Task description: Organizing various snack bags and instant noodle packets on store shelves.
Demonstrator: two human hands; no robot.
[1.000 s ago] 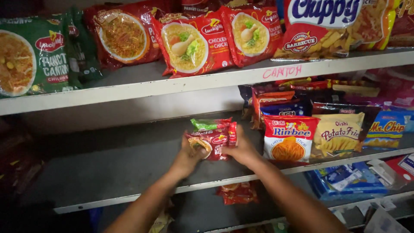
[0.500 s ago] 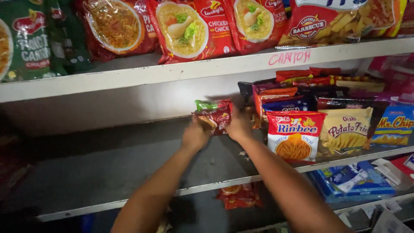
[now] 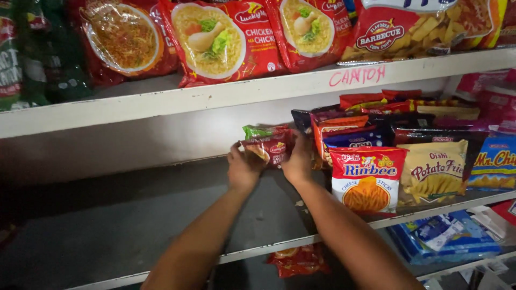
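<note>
Noodle packets (image 3: 267, 144), a small red and green stack, are getting clamped between both hands: left hand (image 3: 243, 168) gripping one end, right hand (image 3: 299, 159) the other, snack bags (image 3: 367, 179) sitting just right of the grip.

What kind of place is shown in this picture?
Probably a small grocery shop. White shelves carry rows of noodle packets and snack bags, and both hands hold a stack of packets.
</note>
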